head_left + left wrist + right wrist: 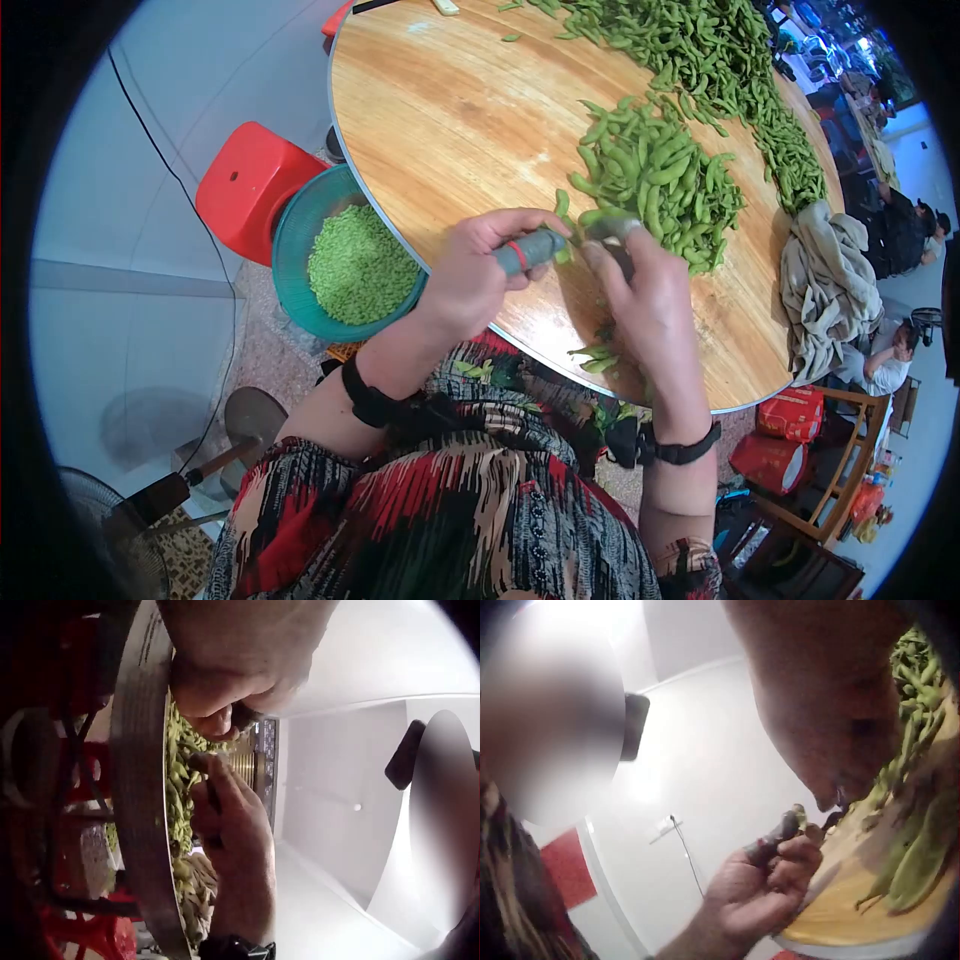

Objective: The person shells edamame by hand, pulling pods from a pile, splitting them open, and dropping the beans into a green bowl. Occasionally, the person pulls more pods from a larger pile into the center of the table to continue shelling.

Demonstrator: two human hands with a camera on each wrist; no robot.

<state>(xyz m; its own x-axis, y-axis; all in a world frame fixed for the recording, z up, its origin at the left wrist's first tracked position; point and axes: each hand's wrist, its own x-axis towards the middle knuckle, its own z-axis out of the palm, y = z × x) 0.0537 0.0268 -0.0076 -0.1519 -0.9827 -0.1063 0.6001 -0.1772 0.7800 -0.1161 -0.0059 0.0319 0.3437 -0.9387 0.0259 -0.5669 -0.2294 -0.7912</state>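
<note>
My left hand (470, 275) is over the near edge of the round wooden table, its thumb in a grey cover with a red band (515, 257). Between thumb and fingers it pinches a green soybean pod (802, 817). Just to the right, my right hand (652, 295) also wears grey covers at its fingertips and pinches another pod (603, 214), partly blurred. The two hands' fingertips are close together. Right beyond them lies a small heap of plump soybean pods (660, 180).
A larger mound of pods (690, 50) covers the table's far side. Left below the edge, a teal basin (288, 245) holds shelled beans (360, 265) beside a red stool (250, 190). A crumpled grey cloth (830, 290) lies at the right edge. Loose pods (597, 358) lie near the right forearm.
</note>
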